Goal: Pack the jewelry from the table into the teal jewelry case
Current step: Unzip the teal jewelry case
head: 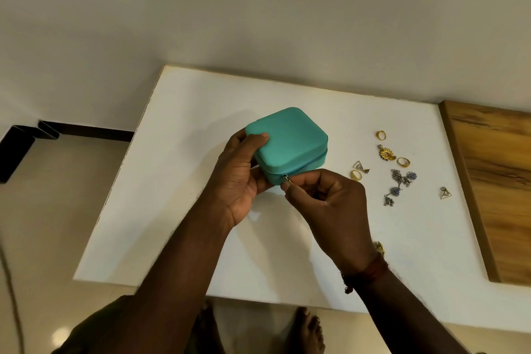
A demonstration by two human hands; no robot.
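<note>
Teal jewelry case (290, 141) held off-table; right hand (327, 198) pinches zipper pull (286, 179).

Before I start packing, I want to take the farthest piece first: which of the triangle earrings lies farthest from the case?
The triangle earring lying alone near the wooden board; the other triangle earring sits beside a gold ring, close to the teal case.

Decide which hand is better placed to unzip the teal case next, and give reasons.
The right hand: its fingertips already pinch the zipper pull, while the left hand grips the teal jewelry case steady.
</note>
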